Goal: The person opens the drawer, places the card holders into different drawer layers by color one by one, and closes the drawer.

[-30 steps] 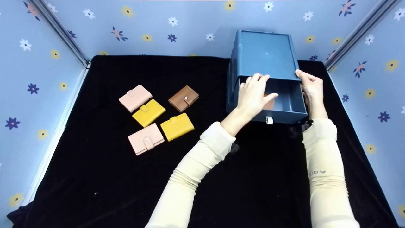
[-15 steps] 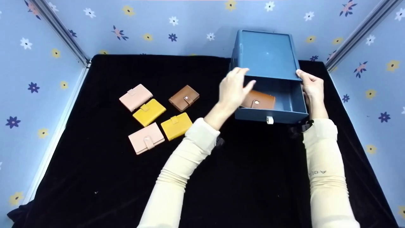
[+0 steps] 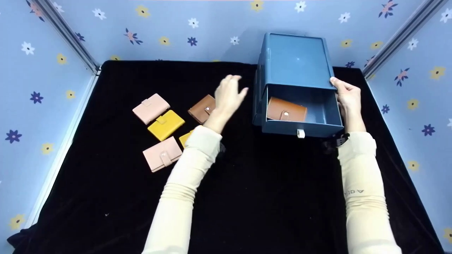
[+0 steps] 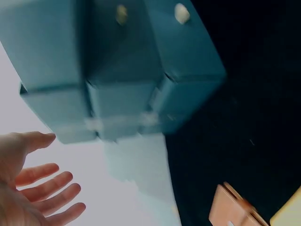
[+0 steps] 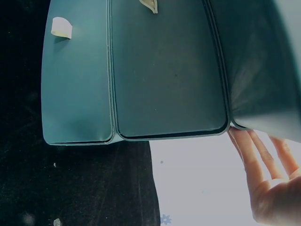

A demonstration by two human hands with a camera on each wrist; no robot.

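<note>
My left hand (image 3: 227,97) is in the air, left of the blue drawer unit (image 3: 298,60) and by the brown wallet (image 3: 203,109), whose right end it covers. In the left wrist view this left hand (image 4: 44,188) has its fingers spread, and nothing is in it. My right hand (image 3: 348,97) holds the unit's upper front right corner; in the right wrist view some of its fingers (image 5: 251,165) touch the side. The top drawer (image 3: 317,129) stands pulled out. Inside, a brown snap wallet (image 3: 287,110) leans at the left end.
Left on the black cloth (image 3: 247,197) lie a pink wallet (image 3: 151,108), a yellow one (image 3: 166,125), another pink wallet (image 3: 160,155) and a second yellow wallet (image 3: 185,138), partly behind my left sleeve. Flowered walls (image 3: 197,31) border the back and sides.
My left hand has come out of the drawer and moved left, uncovering the brown wallet inside it. My right hand has stayed on the drawer unit.
</note>
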